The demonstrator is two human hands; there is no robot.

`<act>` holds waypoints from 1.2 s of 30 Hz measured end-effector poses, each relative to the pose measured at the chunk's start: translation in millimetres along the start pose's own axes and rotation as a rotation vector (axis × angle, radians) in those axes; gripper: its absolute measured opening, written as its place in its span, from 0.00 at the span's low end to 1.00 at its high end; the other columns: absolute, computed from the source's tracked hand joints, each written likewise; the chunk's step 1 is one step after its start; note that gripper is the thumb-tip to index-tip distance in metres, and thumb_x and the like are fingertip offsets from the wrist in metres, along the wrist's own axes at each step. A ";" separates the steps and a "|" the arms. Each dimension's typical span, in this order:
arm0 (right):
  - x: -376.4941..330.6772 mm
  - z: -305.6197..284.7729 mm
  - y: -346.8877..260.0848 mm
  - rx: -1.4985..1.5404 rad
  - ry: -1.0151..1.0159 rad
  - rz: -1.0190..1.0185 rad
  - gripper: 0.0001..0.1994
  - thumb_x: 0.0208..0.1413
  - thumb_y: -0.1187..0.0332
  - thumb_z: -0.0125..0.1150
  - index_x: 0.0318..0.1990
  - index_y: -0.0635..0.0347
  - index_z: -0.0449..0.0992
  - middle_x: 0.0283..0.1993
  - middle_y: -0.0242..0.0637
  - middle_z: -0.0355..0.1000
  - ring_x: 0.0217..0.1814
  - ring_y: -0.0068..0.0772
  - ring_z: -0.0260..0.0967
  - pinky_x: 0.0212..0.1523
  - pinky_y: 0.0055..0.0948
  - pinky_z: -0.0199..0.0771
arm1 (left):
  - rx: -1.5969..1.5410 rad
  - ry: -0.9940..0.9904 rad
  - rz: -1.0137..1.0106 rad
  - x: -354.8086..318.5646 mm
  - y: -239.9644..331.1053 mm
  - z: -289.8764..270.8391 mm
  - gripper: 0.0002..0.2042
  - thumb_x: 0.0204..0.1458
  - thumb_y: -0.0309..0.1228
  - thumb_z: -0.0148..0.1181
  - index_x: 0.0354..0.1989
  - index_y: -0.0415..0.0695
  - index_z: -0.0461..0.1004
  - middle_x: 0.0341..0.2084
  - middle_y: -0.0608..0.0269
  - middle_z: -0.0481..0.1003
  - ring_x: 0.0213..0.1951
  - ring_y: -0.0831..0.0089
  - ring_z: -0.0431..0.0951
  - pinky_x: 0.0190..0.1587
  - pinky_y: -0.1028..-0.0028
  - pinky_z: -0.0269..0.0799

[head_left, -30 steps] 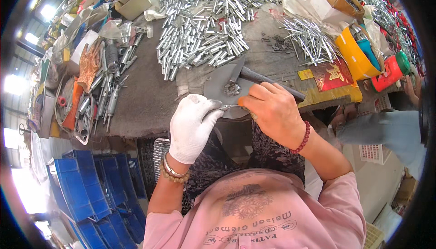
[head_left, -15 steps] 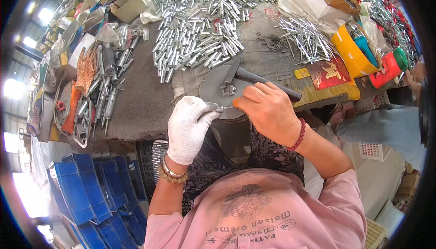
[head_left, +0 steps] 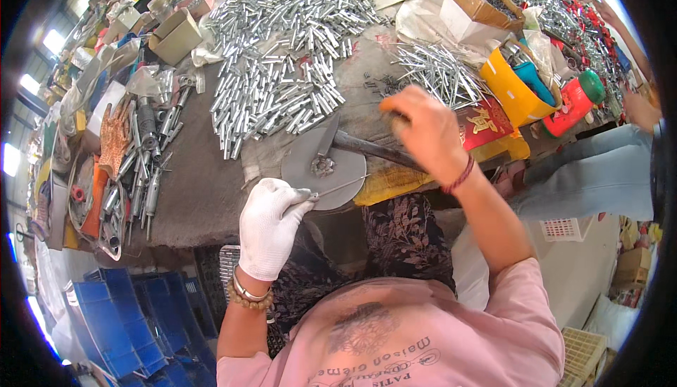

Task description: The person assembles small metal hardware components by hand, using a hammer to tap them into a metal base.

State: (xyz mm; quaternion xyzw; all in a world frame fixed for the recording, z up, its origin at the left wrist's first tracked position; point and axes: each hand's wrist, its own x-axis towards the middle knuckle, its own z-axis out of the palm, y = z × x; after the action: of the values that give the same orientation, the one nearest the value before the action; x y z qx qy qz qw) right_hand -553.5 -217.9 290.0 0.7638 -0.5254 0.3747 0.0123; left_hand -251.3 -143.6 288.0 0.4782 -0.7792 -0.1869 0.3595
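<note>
My left hand (head_left: 269, 228), in a white knitted glove, pinches one end of a thin metal rod (head_left: 343, 186). The rod points right across the near edge of a round grey metal plate (head_left: 298, 163). A hammer (head_left: 377, 150) lies with its head on that plate, beside a small flower-shaped metal piece (head_left: 322, 167). My right hand (head_left: 434, 136), orange covering on a fingertip, hovers beyond the hammer handle, near small dark metal clips (head_left: 381, 83). Motion blurs its fingers, so whether it holds anything cannot be made out.
A large heap of short silver tubes (head_left: 282, 91) covers the middle of the bench. Thin metal rods (head_left: 441, 73) lie piled farther right, near a yellow container (head_left: 509, 91) and a red jar (head_left: 568, 108). Tools (head_left: 151, 150) crowd the left side. Another person's leg (head_left: 592, 175) is at right.
My right hand has let go of the rod's end and moved away and right toward the dark clips. My left hand still pinches the rod. The view has shifted slightly.
</note>
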 end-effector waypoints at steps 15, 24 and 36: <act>32.1 18.0 42.4 -0.345 -0.285 -0.217 0.13 0.52 0.73 0.74 0.45 0.56 0.78 0.45 0.39 0.75 0.53 0.48 0.79 0.55 0.46 0.80 | 0.004 0.025 0.016 -1.8 -4.4 3.7 0.07 0.51 0.21 0.75 0.38 0.40 0.85 0.33 0.57 0.78 0.42 0.57 0.79 0.48 0.63 0.75; 8.9 4.6 -43.1 0.278 -0.202 -0.257 0.12 0.54 0.76 0.68 0.47 0.57 0.79 0.42 0.42 0.78 0.46 0.54 0.80 0.49 0.47 0.82 | 0.073 0.032 -0.001 -4.0 -4.3 5.3 0.08 0.50 0.22 0.76 0.38 0.44 0.86 0.34 0.59 0.78 0.41 0.59 0.80 0.46 0.64 0.77; -8.3 23.1 -93.7 0.751 -0.382 0.030 0.34 0.49 0.87 0.66 0.68 0.58 0.77 0.44 0.37 0.82 0.47 0.38 0.80 0.54 0.37 0.79 | 0.105 0.073 0.071 -7.4 -8.8 7.7 0.08 0.48 0.23 0.76 0.36 0.43 0.83 0.34 0.58 0.78 0.41 0.56 0.81 0.46 0.62 0.78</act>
State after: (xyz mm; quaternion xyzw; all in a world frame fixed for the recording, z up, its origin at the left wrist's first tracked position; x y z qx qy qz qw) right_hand -465.9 -178.9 303.7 0.7633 -0.3562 0.3920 -0.3698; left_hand -249.4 -141.6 274.4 0.4751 -0.7907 -0.1151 0.3685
